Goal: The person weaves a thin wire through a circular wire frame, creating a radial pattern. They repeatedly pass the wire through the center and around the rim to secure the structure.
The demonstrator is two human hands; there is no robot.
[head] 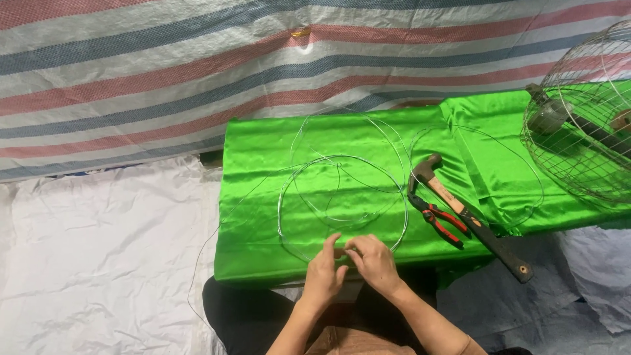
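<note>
Pinching the near arc of the wire hoop point(342, 197) between both sets of fingertips, I have my left hand point(325, 269) and right hand point(373, 260) closed tight together, thumbs and forefingers nipped on the same short stretch of wire at the front edge of the green cloth point(263, 171). The rest of the hoop lies flat ahead of my hands, its loops spread over the cloth, with a loose tail running off the left edge toward the white sheet point(98, 250). I judge the wire light and springy: thin enough to bend by hand, stiff enough to hold a round shape, and likely to flick back if let go. It looks smooth, so a firm pinch close to the crossing point seems the best hold. To my right, apart from my hands, lie red-handled pliers point(439, 218) and a hammer point(470, 213), and farther off a wire cage point(582, 118).
</note>
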